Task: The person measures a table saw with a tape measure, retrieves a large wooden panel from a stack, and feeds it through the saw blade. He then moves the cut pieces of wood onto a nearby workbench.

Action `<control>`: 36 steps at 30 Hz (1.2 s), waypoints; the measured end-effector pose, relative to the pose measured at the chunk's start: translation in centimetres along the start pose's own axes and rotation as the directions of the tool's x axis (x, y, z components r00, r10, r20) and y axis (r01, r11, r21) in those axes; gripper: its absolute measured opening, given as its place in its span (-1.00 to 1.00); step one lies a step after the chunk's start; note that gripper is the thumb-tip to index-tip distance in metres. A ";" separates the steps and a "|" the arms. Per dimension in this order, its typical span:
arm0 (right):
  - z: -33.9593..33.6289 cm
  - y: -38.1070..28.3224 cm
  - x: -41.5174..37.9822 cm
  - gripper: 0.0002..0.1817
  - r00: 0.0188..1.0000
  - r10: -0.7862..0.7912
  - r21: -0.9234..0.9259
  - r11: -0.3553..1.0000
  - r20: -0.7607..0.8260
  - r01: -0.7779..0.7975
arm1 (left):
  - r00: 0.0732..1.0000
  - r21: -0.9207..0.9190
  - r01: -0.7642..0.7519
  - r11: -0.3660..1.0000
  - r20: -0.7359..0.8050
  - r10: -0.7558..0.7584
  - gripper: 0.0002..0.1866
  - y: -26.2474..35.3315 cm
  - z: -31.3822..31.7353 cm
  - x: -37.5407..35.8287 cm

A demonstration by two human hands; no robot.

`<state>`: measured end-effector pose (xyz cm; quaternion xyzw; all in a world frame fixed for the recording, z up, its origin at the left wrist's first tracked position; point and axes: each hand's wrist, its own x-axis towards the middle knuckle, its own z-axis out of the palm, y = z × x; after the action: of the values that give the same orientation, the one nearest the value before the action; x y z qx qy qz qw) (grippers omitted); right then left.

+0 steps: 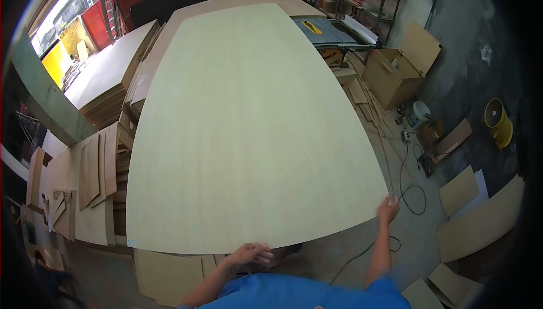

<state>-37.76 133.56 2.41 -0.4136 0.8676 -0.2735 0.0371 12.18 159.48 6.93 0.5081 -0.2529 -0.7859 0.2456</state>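
A large pale plywood sheet (249, 128) stretches away from me, flat, over other boards. At its near right corner my right hand (388, 212) is closed on the edge, fingers upward; part of the grip is hidden. My left hand (249, 254) is at the middle of the near edge, palm turned inward and fingers loosely curled. It seems to hold nothing, and whether it touches the sheet is hard to tell. A small label (131, 243) marks the near left corner of the sheet.
A table saw (325, 31) adjoins the sheet's far right side. Stacked boards (107, 77) and offcuts (93, 167) stand left. On the right are an open wooden box (390, 74), a bucket (418, 114), a yellow fan (498, 122), floor cables (416, 207) and leaning panels (481, 218).
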 end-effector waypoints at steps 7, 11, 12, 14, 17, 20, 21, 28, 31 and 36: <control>4.0 11.2 -27.8 -0.44 0.493 0.440 0.087 0.674 0.751 -0.734 | 0.146 0.443 0.008 0.897 -0.888 0.437 -0.60 -3.7 -28.4 -16.4; 2.3 4.4 -41.5 -0.47 0.335 0.077 0.098 0.873 0.939 -0.477 | -0.186 0.250 0.630 0.736 -0.871 0.455 -0.30 -9.1 -42.0 -25.6; 1.1 1.7 -42.5 -0.45 0.308 0.034 0.074 0.941 0.951 -0.331 | -0.180 0.169 0.638 0.751 -0.916 0.359 -0.22 -9.9 -45.2 -26.8; 2.0 0.4 -44.6 -0.46 0.435 -0.159 0.147 0.987 0.886 0.059 | 0.147 0.135 0.386 0.913 -0.986 0.084 -0.08 -10.2 -46.9 -28.1; -0.7 -4.3 -45.3 -0.47 0.413 -0.167 0.172 0.985 0.895 0.026 | 0.312 0.055 -0.012 0.998 -0.948 0.056 -0.05 -6.9 -37.8 -26.6; 1.1 -4.8 -47.5 -0.43 0.406 -0.178 0.231 0.969 0.897 -0.086 | 0.428 0.066 -0.080 0.995 -0.899 0.095 -0.05 -10.2 -40.4 -26.7; 1.6 -4.9 -48.3 -0.38 0.352 -0.184 0.243 0.961 0.918 -0.131 | 0.455 0.080 -0.094 0.992 -0.883 0.114 -0.04 -11.1 -40.8 -26.6; -1.8 -12.2 -54.9 -0.09 0.071 -0.218 0.071 -0.009 0.973 -0.997 | 0.641 0.152 -0.171 0.974 -0.733 0.227 -0.02 -17.0 -39.8 -25.0; -3.4 -13.4 -56.7 -0.12 0.057 -0.294 0.082 0.072 0.954 -0.994 | 0.650 0.188 -0.142 0.972 -0.723 0.235 -0.07 -15.2 -30.5 -24.4; -5.0 -9.3 -57.3 -0.41 0.247 -0.254 0.288 0.138 0.935 -0.948 | 0.685 0.147 -0.208 0.967 -0.684 0.251 -0.14 -16.2 -20.1 -22.1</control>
<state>4.81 173.27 2.06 -0.0693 0.4270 -0.4174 0.7991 36.65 182.85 4.21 0.7375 -0.2255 -0.4915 0.4045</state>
